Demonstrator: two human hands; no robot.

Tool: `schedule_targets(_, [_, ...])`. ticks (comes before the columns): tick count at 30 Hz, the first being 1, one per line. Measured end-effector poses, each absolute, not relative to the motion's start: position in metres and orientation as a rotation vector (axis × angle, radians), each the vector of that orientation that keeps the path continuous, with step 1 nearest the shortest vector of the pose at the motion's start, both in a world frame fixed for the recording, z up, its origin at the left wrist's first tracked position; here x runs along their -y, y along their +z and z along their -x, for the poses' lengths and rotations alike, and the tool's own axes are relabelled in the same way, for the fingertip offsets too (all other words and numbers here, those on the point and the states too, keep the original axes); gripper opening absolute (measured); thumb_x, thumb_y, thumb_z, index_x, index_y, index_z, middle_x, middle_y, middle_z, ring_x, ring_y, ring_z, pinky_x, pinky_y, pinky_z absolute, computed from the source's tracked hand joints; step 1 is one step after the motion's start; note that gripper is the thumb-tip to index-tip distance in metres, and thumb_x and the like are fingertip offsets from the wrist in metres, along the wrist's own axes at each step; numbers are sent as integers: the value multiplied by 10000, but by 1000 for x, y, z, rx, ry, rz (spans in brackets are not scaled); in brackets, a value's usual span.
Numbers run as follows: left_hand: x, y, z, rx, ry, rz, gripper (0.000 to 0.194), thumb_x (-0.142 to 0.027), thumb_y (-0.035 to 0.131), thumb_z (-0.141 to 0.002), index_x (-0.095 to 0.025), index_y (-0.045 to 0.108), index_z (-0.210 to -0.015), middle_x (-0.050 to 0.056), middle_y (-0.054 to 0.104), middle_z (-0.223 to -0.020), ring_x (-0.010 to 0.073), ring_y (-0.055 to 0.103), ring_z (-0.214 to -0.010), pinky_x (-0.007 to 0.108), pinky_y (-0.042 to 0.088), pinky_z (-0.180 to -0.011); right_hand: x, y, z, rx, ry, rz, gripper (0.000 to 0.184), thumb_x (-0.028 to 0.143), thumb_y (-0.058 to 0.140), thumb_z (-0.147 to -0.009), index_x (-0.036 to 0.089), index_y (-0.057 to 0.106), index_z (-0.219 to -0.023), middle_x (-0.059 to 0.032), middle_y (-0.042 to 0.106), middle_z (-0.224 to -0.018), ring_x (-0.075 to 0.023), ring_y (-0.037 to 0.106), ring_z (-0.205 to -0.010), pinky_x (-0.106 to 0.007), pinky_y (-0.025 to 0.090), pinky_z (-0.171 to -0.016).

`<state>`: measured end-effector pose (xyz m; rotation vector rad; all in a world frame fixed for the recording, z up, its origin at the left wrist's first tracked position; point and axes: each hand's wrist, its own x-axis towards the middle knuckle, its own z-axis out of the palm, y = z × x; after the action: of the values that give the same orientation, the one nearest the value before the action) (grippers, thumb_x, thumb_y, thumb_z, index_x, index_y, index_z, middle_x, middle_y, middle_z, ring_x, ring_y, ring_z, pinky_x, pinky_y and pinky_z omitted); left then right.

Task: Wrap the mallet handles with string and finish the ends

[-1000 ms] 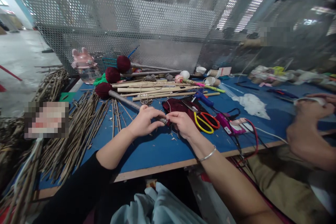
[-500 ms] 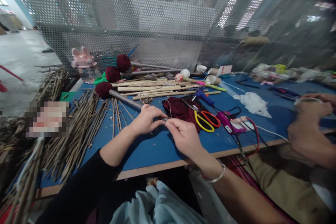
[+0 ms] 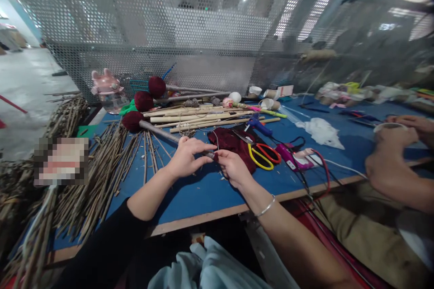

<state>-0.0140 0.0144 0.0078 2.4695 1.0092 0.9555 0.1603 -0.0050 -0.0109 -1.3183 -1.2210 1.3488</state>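
A grey-wrapped stick [image 3: 159, 133] with a dark red ball [image 3: 132, 121] at its far left end lies slantwise on the blue table. My left hand [image 3: 190, 157] closes over its near part, thumb and forefinger on either side of it. At the near tip, my right hand [image 3: 233, 167] pinches the end between thumb and fingers, where a bit of dark red shows beside grey windings. Just behind my right hand is a heap of dark red cloth [image 3: 224, 139], with scissors [image 3: 260, 153] with yellow and red handles lying on its right side.
Thin twigs [image 3: 98, 176] cover the table's left side. Pale sticks [image 3: 196, 115] and two more ball-headed sticks lie behind. A blue glue gun [image 3: 259, 125], a purple device [image 3: 292, 157] with cables and a white plastic bag [image 3: 320, 132] are rightward. A co-worker's hands [image 3: 393, 140] hold a ring-shaped thing.
My right hand has turned, its fingers curling more under the stick's end. Grey windings and a dark red bit now show between my hands. The view has shifted slightly.
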Motion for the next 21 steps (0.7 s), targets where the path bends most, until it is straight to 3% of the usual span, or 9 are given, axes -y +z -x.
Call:
schedule_targets(2, [-16,9,12,-1030,936,-2508,271,-422,560,-840,-286,666,-1049,23,686,-970,174,578,-908,358,252,-841,16,-12,-160,1363,1206,1336,227,381,588,-701,156,615,-686,57,415,-456,-77,295,-416,-227,218,-445])
schedule_targets(6, [-21,10,10,-1072,877,-2564,257,-407,521,-865,-295,666,-1044,19,677,-991,171,564,-925,365,237,-848,42,-1,-164,1795,611,1408,264,323,468,-849,178,664,-750,-13,608,-605,-128,505,-544,-241,319,-539])
schedule_targets(11, [-20,14,12,-1012,745,-2636,291,-420,466,-887,-288,644,-1076,26,672,-949,172,560,-883,361,245,-826,39,33,-174,2065,314,1313,254,254,443,-872,187,670,-781,-48,687,-751,-149,598,-684,-243,366,-644])
schedule_targets(13, [-18,16,14,-988,719,-2630,301,-436,468,-880,-279,639,-1071,29,672,-936,176,560,-874,358,252,-822,24,37,-178,1992,410,1318,227,257,477,-843,179,668,-749,-40,674,-721,-143,582,-669,-243,372,-643])
schedule_targets(16, [-14,18,16,-1013,760,-2583,339,-450,518,-844,-243,604,-1098,39,672,-975,187,561,-894,363,255,-850,2,28,-179,1719,885,1321,172,296,559,-761,153,647,-721,1,586,-574,-98,475,-508,-223,342,-524])
schedule_targets(21, [-8,20,17,-1029,737,-2573,276,-381,457,-887,-233,608,-1064,44,672,-987,187,552,-916,374,256,-870,2,3,-172,1133,1711,1184,207,334,632,-646,183,504,-707,133,259,-375,-31,122,-334,-179,87,-351])
